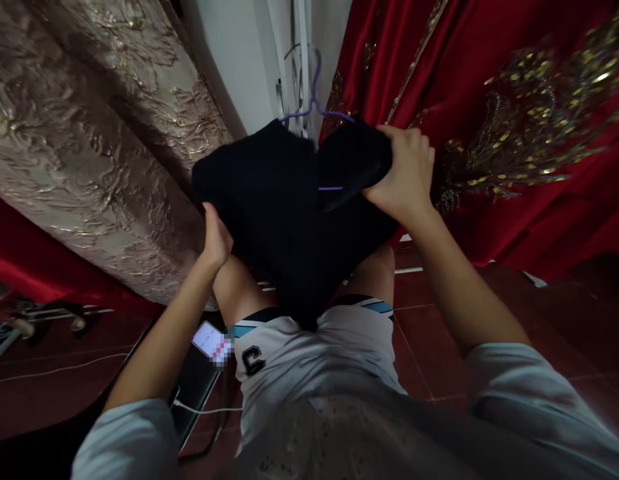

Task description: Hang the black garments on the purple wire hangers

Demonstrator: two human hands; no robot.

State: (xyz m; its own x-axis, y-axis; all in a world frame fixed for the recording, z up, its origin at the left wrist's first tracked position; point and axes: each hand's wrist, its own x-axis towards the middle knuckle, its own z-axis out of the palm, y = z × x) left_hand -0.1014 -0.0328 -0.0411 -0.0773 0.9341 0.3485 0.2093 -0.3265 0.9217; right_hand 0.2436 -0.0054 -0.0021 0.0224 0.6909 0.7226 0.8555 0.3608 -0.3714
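A dark navy garment point(274, 207) hangs from a thin purple hanger point(314, 100), its lower part reaching down between my knees. The hanger's lower bar shows through an opening on the garment's right side. My left hand point(218, 239) grips the garment's left edge, thumb up and fingers hidden behind the cloth. With my right hand point(407, 170) I hold the upper right part of the cloth near the hanger's right shoulder; some fingertips curl out of sight. Which kind of garment it is, I cannot tell.
Beige crinkled fabric point(114, 133) hangs at the left. Red cloth with gold sequins point(519, 133) hangs at the right. White metal bars point(299, 53) stand behind the hanger. A lit phone point(209, 341) lies left of my leg, near a white cable point(204, 410).
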